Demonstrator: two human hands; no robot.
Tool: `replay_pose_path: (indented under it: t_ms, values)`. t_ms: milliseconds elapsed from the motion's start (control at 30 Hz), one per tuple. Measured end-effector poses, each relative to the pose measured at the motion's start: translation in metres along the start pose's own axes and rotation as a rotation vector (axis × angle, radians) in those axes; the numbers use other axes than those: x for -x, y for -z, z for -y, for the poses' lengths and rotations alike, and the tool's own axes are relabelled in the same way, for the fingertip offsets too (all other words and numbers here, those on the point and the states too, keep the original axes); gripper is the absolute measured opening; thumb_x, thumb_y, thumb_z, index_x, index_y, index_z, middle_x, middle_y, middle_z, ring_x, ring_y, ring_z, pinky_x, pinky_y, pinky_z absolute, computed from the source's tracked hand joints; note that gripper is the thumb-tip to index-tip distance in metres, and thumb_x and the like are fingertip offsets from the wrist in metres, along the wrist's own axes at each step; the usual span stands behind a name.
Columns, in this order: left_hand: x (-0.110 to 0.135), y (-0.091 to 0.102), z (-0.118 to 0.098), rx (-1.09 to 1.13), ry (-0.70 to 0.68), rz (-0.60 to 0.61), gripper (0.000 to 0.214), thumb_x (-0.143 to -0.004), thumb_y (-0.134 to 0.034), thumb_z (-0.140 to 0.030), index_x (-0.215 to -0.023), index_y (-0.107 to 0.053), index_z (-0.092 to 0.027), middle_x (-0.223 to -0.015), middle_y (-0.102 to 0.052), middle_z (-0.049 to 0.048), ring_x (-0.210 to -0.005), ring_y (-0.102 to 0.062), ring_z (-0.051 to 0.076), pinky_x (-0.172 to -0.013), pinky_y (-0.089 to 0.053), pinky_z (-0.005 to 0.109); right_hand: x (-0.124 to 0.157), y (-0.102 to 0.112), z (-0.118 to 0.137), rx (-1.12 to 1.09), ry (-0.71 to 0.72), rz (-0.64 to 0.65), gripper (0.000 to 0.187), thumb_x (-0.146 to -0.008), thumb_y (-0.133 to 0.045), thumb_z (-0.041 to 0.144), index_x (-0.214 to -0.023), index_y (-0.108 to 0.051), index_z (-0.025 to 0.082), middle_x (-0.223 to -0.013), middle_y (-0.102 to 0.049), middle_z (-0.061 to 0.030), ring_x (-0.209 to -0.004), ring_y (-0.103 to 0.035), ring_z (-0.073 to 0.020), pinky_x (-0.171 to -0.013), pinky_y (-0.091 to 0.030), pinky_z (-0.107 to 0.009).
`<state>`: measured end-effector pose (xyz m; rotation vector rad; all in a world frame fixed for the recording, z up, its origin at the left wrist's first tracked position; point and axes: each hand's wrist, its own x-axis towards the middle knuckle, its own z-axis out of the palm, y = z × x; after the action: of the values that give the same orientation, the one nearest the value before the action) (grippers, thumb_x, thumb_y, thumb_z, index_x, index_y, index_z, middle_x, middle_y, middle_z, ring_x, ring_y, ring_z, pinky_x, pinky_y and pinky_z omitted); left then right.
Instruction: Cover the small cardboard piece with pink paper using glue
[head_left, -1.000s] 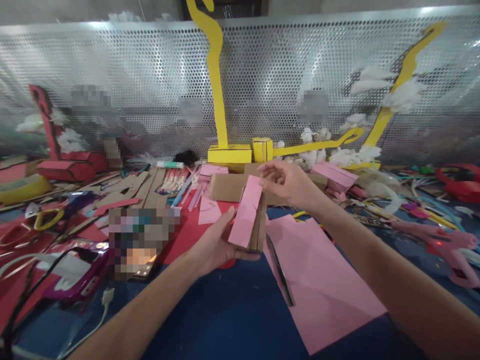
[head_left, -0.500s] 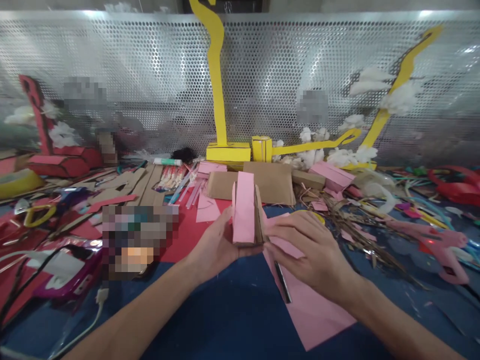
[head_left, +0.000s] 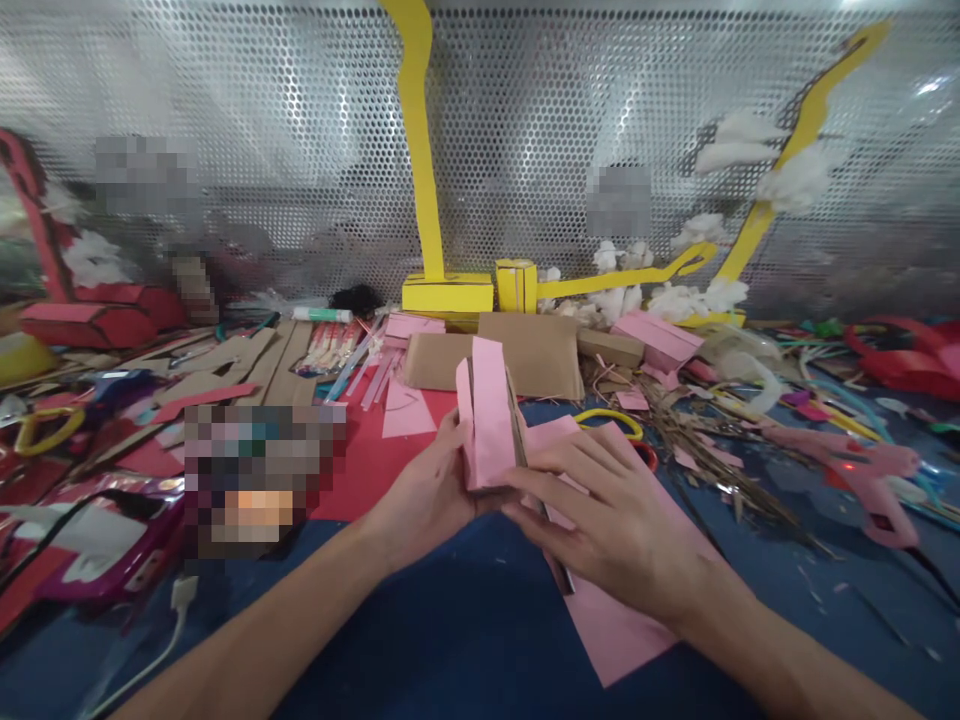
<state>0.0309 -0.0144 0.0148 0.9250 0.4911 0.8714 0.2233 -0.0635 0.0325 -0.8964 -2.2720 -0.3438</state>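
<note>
**Cardboard box point(head_left: 491, 420) in hand over a littered blue desk point(head_left: 465, 630)**

A person's left hand point(head_left: 424, 495) grips the box, partly faced in pink, above the desk's middle; the right hand point(head_left: 611, 515) sets bent fingers against its near lower end, whether pinching I cannot tell from here. A pink sheet point(head_left: 615, 640) lies beneath that hand, a pink glue gun point(head_left: 859, 465) toward the right edge. Along the far edge, a yellow model point(head_left: 448, 294) stands before a perforated metal screen point(head_left: 540, 150).

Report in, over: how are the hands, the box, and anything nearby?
Left hand holding pink-and-brown box. Right hand at its near right corner. Pink sheet on table below right hand; glue gun farther right.
</note>
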Motion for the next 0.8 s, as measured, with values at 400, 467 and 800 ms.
replay_pose_path:
  t_ms: [400,467,800]
  values:
    - [0.002,0.001,0.0,0.145,-0.03,-0.078,0.038,-0.095,-0.065,-0.038,-0.126,-0.062,-0.017,-0.131,-0.067,0.0161,-0.112,-0.067,0.028,-0.096,-0.057,0.046,0.001,-0.006,0.007,-0.076,-0.116,-0.221,0.014,-0.09,-0.071,0.018,-0.093,-0.057,0.02,-0.08,-0.07,-0.0007,-0.073,-0.061,-0.0175,-0.075,-0.041,-0.035]
    - [0.0,0.003,0.002,0.134,-0.052,-0.059,0.037,-0.093,-0.069,-0.039,-0.123,-0.063,-0.019,-0.13,-0.069,0.014,-0.115,-0.067,0.028,-0.098,-0.056,0.046,0.003,-0.005,0.006,-0.11,-0.144,-0.234,0.015,-0.09,-0.07,0.019,-0.097,-0.057,0.021,-0.081,-0.069,-0.0008,-0.074,-0.06,-0.0176,-0.075,-0.041,-0.035]
    - [-0.005,0.023,0.008,-0.218,-0.263,-0.032,0.048,-0.07,-0.09,-0.032,-0.111,-0.071,-0.019,-0.116,-0.075,0.0097,-0.109,-0.069,0.026,-0.092,-0.056,0.036,0.009,0.011,-0.005,-0.422,-0.456,-0.178,0.011,-0.095,-0.057,0.021,-0.105,-0.061,0.024,-0.089,-0.062,-0.0025,-0.077,-0.055,-0.0177,-0.07,-0.045,-0.033]
